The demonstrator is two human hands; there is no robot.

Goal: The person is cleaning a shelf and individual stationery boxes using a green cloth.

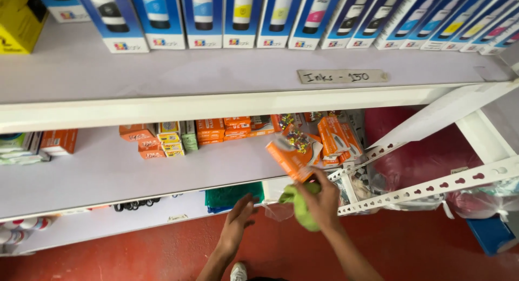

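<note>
White shelving unit [162, 105]: top shelf carries a row of ink bottle boxes [259, 16] and one yellow box [19, 19]; middle shelf holds stacked orange stationery boxes [216, 129].

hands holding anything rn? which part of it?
Right hand grips an orange box by its lower near corner, with a green cloth bunched in the same hand. Left hand holds nothing; it hovers open by the shelf edge.
</note>
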